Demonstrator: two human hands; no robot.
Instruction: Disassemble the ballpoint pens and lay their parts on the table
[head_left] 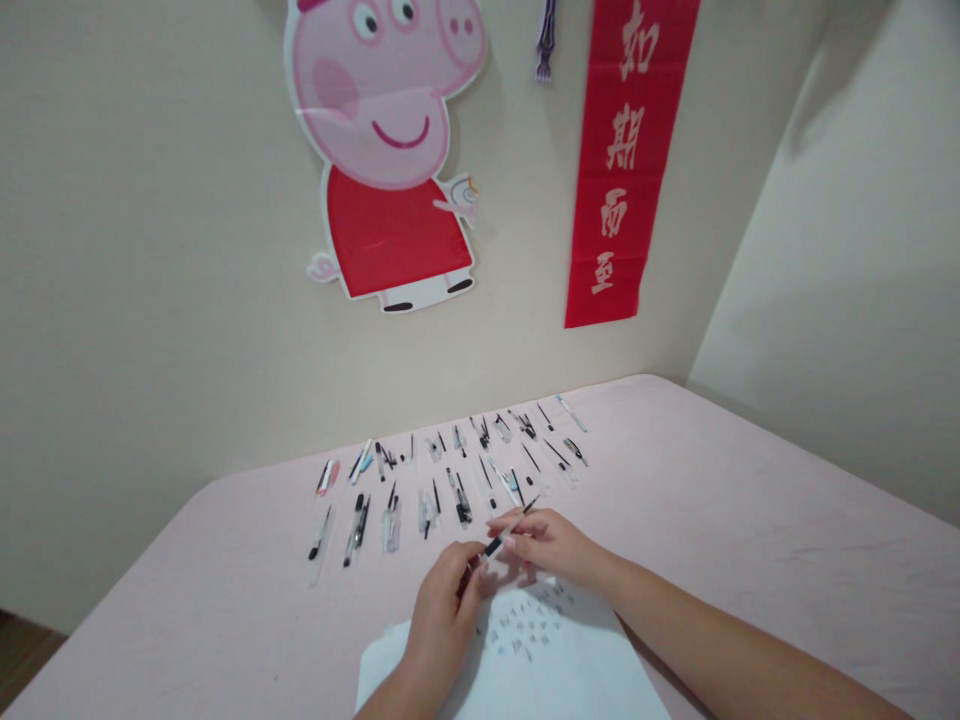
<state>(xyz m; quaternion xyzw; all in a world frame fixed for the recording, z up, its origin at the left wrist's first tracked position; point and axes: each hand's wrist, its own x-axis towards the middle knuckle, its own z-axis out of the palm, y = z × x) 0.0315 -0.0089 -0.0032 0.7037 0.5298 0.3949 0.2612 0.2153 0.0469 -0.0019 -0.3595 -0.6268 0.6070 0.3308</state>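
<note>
A slim pen [493, 547] with a dark section and a pale part slants up to the right between my two hands, above the paper's far edge. My left hand [448, 605] is closed at its lower end; what lies inside those fingers is partly hidden. Along the pale part, the fingers of my right hand [561, 546] pinch the pen, and its dark thin end sticks out past them. Under my hands lies a white sheet of paper [577, 665] covered near its top with several small dark handwritten marks [529, 622].
Several pens and loose pen parts [459, 497] lie in two rough rows across the pink-covered surface [750, 520], beyond my hands. Behind it rises a wall [187, 250] with a cartoon pig cutout [397, 230] and a red banner [622, 180]. Another wall stands to the right.
</note>
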